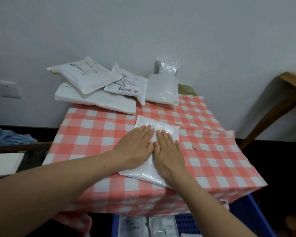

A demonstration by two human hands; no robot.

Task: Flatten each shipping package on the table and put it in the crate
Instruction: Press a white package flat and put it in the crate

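Now both palms are down, left hand and right hand side by side with fingers straight, pressing a white package flat at the middle of the table, while a pile of packages waits at twelve o'clock and a few already lie in the blue crate at six.

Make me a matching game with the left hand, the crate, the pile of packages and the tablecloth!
Things:
1. left hand
2. crate
3. pile of packages
4. tablecloth

Matches:
a. red and white checks
b. at the back, by the wall
c. pressing flat on a white package
d. blue

Pairs: 1c, 2d, 3b, 4a
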